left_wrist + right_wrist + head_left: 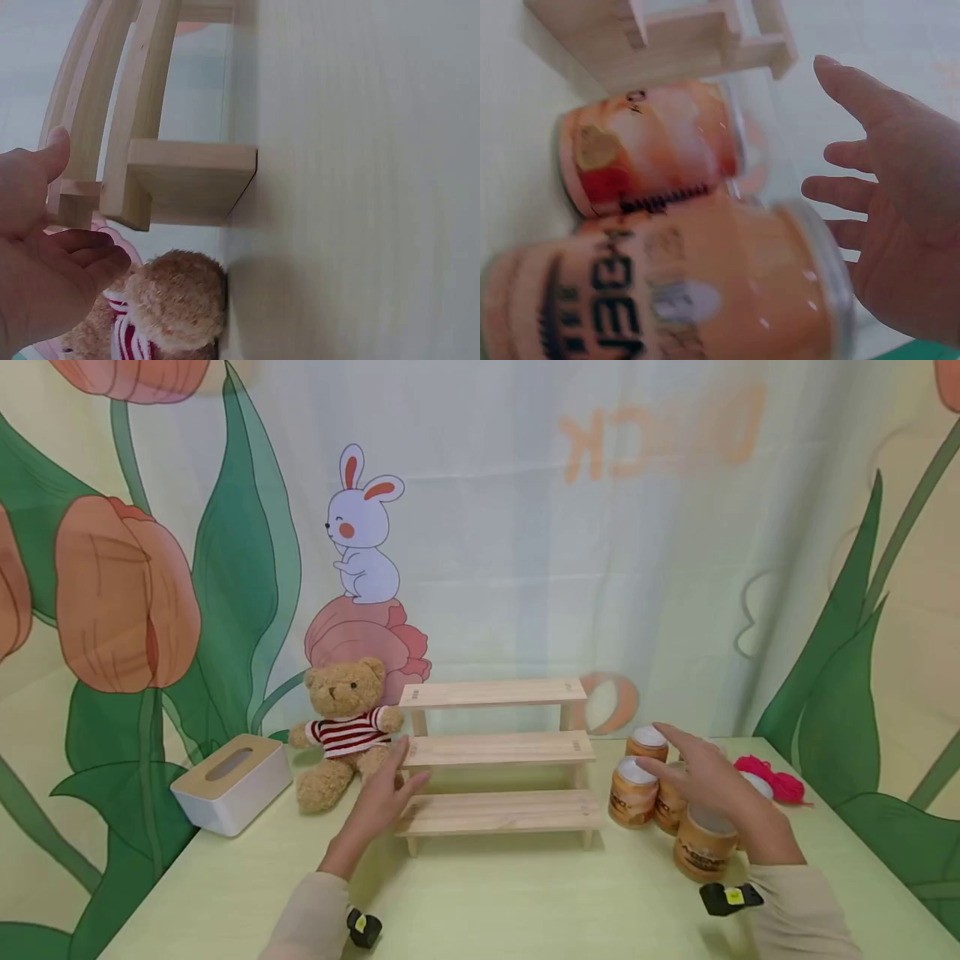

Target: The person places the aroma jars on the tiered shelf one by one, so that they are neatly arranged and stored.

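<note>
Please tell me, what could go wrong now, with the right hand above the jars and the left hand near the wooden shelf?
1. The jars stand close together; the open right hand over them might knock one and tip its neighbours.
2. The left hand is by the end of the wooden shelf, beside the teddy bear; a sideways move could topple the bear.
3. The shelf's steps look narrow, so a jar set near an edge may fall.

Both arms wear beige long sleeves (798, 906), each wrist carrying a small black camera (730, 898) with yellow marking.

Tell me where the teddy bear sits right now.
Head view: the teddy bear sits on the table's left, between the tissue box and wooden rack.
</note>
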Available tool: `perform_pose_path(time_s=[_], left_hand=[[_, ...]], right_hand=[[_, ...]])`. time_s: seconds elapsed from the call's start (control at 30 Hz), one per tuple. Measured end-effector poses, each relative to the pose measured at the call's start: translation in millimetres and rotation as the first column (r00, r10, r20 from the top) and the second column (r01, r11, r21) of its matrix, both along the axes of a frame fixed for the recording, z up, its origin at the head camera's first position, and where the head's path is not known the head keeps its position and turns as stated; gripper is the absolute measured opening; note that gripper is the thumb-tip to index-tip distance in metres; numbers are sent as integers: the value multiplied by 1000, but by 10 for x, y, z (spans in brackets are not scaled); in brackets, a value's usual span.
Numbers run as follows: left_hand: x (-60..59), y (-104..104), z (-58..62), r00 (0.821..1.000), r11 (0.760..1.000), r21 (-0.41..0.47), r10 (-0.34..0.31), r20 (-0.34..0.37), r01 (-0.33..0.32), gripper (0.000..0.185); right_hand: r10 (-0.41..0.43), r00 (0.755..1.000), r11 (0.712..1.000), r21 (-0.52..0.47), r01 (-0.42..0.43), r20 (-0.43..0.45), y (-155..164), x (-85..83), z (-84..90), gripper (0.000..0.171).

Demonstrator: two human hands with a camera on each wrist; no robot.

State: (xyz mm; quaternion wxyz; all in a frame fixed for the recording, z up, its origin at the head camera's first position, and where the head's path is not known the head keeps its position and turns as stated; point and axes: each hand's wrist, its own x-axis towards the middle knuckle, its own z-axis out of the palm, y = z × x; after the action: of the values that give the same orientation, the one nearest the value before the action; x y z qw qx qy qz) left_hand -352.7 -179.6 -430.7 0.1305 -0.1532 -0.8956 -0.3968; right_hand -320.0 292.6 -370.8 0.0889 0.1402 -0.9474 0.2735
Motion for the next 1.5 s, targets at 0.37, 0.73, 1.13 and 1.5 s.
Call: perform_pose_path(time_s=[0.37,0.73,1.13,1.5], left_hand=[[-6,132,-104,995,936,345,41,94,-71,60],[-25,156,-78,995,918,386,72,64,-91,54],[-46,162,-98,995,920,379,83,48,-95,55],[-33,171,-88,996,921,379,75,46,-87,55]], right_hand=[[-68,997,996,-65,65,-35,751,133,2,78],[-139,990,984,-112,140,15,1315,221,-122,82],[12,984,963,-265,37,180,1443,199,-410,71],[55,978,934,-356,21,203,1454,76,-649,70]])
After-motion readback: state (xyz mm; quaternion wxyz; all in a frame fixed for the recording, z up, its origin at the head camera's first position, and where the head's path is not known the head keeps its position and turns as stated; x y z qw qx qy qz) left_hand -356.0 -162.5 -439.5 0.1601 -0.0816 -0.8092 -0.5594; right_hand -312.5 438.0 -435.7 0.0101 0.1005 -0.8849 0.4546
